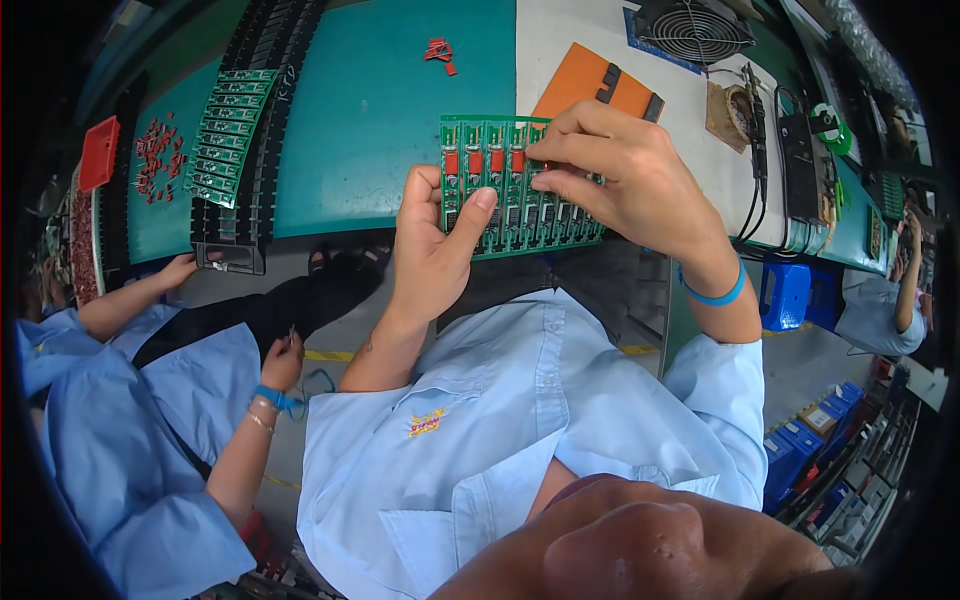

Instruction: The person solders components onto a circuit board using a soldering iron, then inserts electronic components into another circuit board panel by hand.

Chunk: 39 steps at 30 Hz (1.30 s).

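Note:
My left hand [435, 240] grips the left edge of a green circuit board panel [530, 220], its thumb on top. The panel is held up in front of me, past the near edge of the bench. Several red block-shaped components [475, 161] stand in a row across its upper part, toward the left. My right hand [630, 170] is over the panel's right half. Its thumb and forefinger are pinched together beside the last red component in the row, with a bit of red showing between them. The fingers hide part of the board there.
Loose red components [438, 52] lie on the green mat [370, 130]. An orange board [590, 85] lies beyond my right hand. A fan [692, 32] and a soldering iron [755, 110] are farther right. Another panel [232, 135] sits on a black rail at left, near a co-worker's arm [245, 440].

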Each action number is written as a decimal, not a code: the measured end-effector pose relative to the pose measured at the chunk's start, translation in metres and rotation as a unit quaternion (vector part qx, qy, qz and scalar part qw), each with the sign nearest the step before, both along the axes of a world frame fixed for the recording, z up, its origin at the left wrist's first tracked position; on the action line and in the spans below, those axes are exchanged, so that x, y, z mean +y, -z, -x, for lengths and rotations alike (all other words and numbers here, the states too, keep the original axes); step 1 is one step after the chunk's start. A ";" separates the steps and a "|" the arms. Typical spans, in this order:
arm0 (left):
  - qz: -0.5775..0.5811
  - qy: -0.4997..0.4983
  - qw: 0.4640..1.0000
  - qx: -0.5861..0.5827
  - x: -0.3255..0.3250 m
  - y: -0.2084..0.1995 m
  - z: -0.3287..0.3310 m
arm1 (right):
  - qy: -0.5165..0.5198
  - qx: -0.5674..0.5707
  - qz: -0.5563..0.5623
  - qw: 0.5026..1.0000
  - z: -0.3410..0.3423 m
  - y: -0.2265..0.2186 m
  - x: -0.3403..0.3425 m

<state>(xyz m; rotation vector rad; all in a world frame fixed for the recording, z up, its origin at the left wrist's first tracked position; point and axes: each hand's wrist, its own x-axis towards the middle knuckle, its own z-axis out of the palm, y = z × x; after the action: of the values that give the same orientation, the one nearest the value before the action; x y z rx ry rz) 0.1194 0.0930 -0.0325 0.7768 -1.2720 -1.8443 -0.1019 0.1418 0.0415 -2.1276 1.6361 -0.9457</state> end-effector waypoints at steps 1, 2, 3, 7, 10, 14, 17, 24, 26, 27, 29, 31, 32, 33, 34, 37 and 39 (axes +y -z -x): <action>0.000 -0.001 1.000 -0.003 0.001 0.000 0.000 | -0.003 -0.001 0.003 1.000 0.000 0.000 0.001; 0.001 -0.002 1.000 -0.003 0.002 0.000 -0.001 | -0.004 -0.001 0.004 1.000 -0.001 0.000 0.001; 0.004 -0.003 1.000 -0.005 0.003 0.000 -0.001 | -0.001 -0.004 0.001 1.000 -0.002 0.000 0.002; 0.015 -0.004 1.000 -0.008 0.005 0.002 -0.002 | 0.006 -0.014 -0.008 1.000 -0.004 0.001 0.004; 0.017 -0.003 1.000 -0.018 0.006 0.000 -0.003 | 0.004 -0.025 -0.013 1.000 -0.003 0.002 0.005; 0.025 -0.009 0.999 -0.018 0.008 -0.002 -0.003 | 0.002 -0.027 -0.012 1.000 -0.004 0.002 0.006; 0.031 -0.015 0.999 -0.016 0.010 -0.003 -0.003 | 0.000 -0.026 -0.011 1.000 -0.004 0.003 0.007; 0.023 -0.018 1.000 -0.004 0.015 -0.001 -0.003 | -0.007 -0.015 -0.004 1.000 -0.003 0.002 0.010; 0.025 -0.015 1.000 -0.003 0.015 0.001 -0.004 | -0.016 -0.008 -0.001 1.000 -0.002 0.002 0.010; 0.025 -0.015 1.000 -0.003 0.015 0.001 -0.004 | -0.016 -0.008 -0.001 1.000 -0.001 0.002 0.010; 0.009 -0.012 1.000 0.004 0.015 -0.001 -0.003 | -0.027 -0.027 -0.006 0.999 0.000 0.003 0.011; -0.006 -0.010 1.000 0.011 0.016 -0.002 -0.003 | -0.040 -0.046 -0.010 0.998 0.001 0.004 0.012; -0.006 -0.008 1.000 0.011 0.016 -0.002 -0.003 | -0.039 -0.046 -0.010 0.998 0.002 0.003 0.011; -0.008 -0.009 1.000 0.015 0.016 -0.002 -0.004 | -0.028 -0.028 0.016 0.999 0.005 0.003 0.008; -0.010 -0.010 1.000 0.019 0.017 -0.001 -0.005 | -0.017 -0.011 0.042 0.999 0.007 0.003 0.006; -0.012 -0.006 1.000 0.027 0.018 -0.001 -0.008 | 0.010 0.026 0.094 0.995 0.011 0.002 0.005; -0.013 0.000 0.999 0.031 0.018 -0.001 -0.008 | 0.029 -0.027 -0.014 0.999 0.010 0.001 0.008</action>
<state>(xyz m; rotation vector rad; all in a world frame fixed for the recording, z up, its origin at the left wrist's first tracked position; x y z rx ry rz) 0.1275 0.1107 -0.0319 0.7277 -1.2124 -1.8736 -0.1118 0.1496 0.0401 -2.0302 1.6824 -0.9823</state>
